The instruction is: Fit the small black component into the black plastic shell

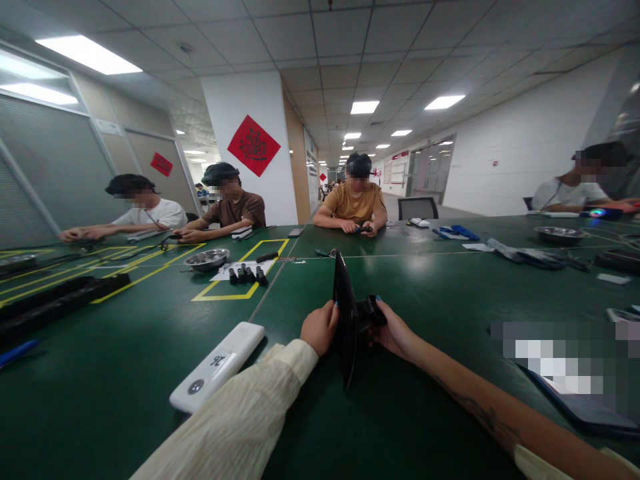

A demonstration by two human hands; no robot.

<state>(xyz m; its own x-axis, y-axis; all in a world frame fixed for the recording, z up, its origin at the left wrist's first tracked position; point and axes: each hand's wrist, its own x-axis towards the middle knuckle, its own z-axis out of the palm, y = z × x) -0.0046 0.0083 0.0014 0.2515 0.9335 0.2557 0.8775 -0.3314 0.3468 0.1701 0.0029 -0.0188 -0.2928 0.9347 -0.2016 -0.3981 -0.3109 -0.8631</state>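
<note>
A thin, dark flat panel (345,333) stands nearly edge-on in front of me, above the green table. A chunky black mount-like piece (369,311) sticks out from its right side; its exact kind is unclear. My left hand (320,328) pinches the panel's left side, thumb near the top and the other fingers curled. My right hand (395,330) is wrapped round the black mount-like piece, with some fingers hidden behind it. Left of my sleeve lies a white power bank (220,367) marked 26.
On the green table (165,340) are a metal bowl (207,259), several small black cylindrical parts (249,275), a black tray (60,300) and, at right, a dark tablet-like device (580,400). A second bowl (561,235) stands farther right. Several people (353,203) sit around the table.
</note>
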